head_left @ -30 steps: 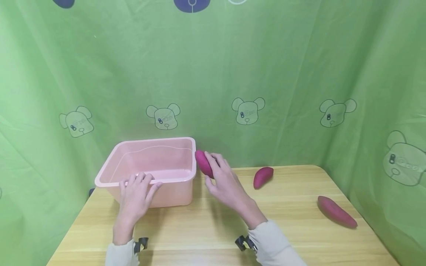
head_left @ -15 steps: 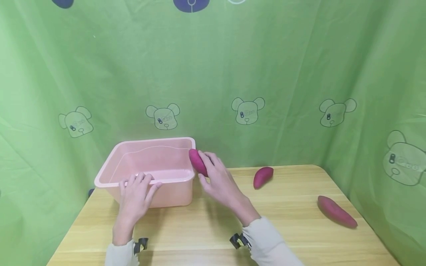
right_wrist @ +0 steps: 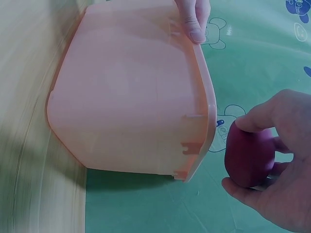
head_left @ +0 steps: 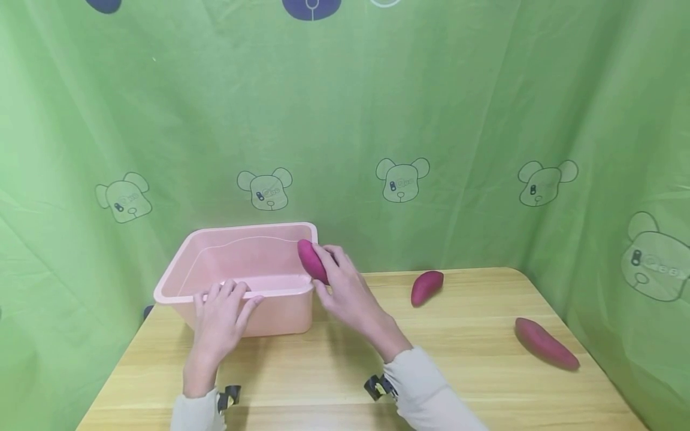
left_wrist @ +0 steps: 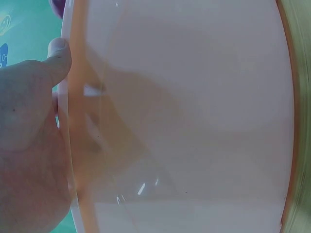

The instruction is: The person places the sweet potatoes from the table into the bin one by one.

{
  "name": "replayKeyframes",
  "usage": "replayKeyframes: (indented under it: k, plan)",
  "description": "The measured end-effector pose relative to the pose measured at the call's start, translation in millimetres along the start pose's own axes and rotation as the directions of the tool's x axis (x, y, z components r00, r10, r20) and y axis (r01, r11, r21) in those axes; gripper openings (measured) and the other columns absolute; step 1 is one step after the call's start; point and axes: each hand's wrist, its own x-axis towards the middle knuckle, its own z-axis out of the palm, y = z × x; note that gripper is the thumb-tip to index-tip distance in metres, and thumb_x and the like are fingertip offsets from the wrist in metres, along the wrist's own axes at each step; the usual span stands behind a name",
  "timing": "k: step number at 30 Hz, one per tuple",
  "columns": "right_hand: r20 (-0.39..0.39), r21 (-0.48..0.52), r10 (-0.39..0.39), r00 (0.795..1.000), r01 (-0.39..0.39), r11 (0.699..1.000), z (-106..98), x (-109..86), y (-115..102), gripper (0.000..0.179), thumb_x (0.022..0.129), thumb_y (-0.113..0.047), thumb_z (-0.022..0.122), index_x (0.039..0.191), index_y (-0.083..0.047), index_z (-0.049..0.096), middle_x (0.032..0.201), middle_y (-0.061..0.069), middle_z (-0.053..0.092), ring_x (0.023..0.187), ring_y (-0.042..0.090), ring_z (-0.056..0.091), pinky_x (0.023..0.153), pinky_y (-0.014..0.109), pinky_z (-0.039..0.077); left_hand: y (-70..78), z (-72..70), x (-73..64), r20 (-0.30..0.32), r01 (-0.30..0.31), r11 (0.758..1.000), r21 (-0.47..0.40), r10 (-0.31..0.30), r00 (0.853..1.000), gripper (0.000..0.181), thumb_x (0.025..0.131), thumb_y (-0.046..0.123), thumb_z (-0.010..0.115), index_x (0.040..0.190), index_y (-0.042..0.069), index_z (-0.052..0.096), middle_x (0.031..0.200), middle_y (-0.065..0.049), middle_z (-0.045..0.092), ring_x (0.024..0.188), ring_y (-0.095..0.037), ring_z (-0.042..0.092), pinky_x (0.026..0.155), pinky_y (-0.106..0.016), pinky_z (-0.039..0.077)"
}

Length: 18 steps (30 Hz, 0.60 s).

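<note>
A pink plastic basin [head_left: 280,311] stands at the left of the table. My left hand [head_left: 220,317] grips its near rim, with the fingers over the edge and the thumb outside, as the left wrist view also shows. In my right hand [head_left: 347,293] is a purple sweet potato [head_left: 312,261], held between thumb and fingers at the basin's right rim. The right wrist view shows this sweet potato [right_wrist: 248,154] above rim height, apart from the basin wall. How far it reaches over the opening is hard to tell.
Two more sweet potatoes lie on the wooden table [head_left: 458,383]: one sweet potato [head_left: 427,288] near the back edge, another sweet potato [head_left: 546,344] at the right. A green curtain [head_left: 345,120] with bear heads hangs behind and at both sides.
My right hand has moved left with the sweet potato, from beside the basin to its right rim. The left hand and the basin have stayed in place.
</note>
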Motion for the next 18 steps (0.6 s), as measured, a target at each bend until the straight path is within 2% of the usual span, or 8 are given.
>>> replayKeyframes:
  k: [18]
  plan:
    - [0.009, -0.013, -0.025, 1.000, 0.025, 1.000, 5.5, 9.8, -6.7, 0.072, 0.095, -0.012, 0.074, 0.158, -0.012, 0.038, 0.147, 0.011, 0.049, 0.128, 0.027, 0.054, 0.102, 0.043, 0.049, 0.3, 0.9, 0.4, -0.005, 0.000, 1.000, -0.002, 0.000, 1.000, 0.031, 0.103, 0.045, 0.060, 0.096, 0.014, 0.061, 0.093, -0.004, 0.056, 0.095, -0.030, 0.049, 0.093, -0.056, 0.026]
